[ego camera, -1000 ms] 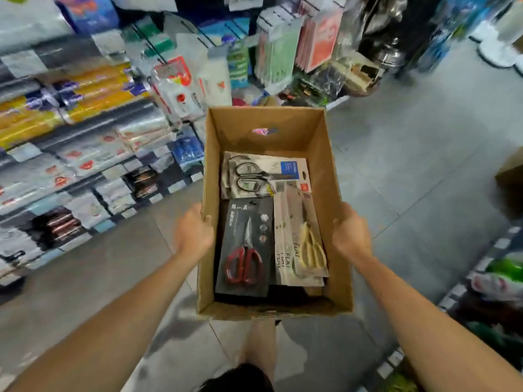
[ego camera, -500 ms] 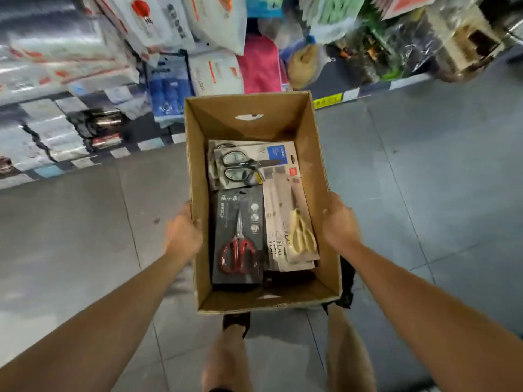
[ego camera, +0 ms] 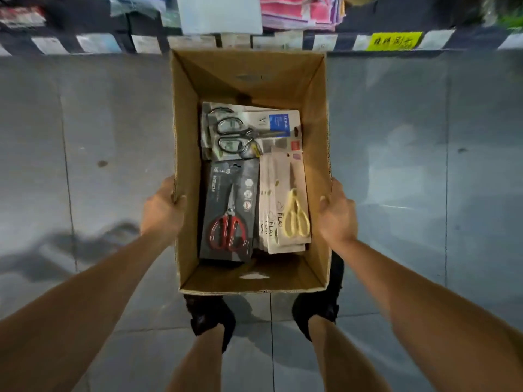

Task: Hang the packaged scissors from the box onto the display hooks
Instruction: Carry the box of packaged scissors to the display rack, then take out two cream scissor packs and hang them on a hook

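An open brown cardboard box (ego camera: 186,137) is held above bare grey floor tiles (ego camera: 85,123), its far edge near the shelf base (ego camera: 283,42); the left hand (ego camera: 161,210) grips its left wall and the right hand (ego camera: 336,213) its right wall; inside lie red-handled packaged scissors (ego camera: 227,219), yellow-handled ones (ego camera: 295,216) and black-handled ones (ego camera: 235,134).

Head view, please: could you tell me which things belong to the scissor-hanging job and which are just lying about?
Job: cardboard box; red-handled scissors pack; yellow-handled scissors packs; black-handled scissors pack; left hand; right hand.

Lying about: pink cloths; yellow shelf label.
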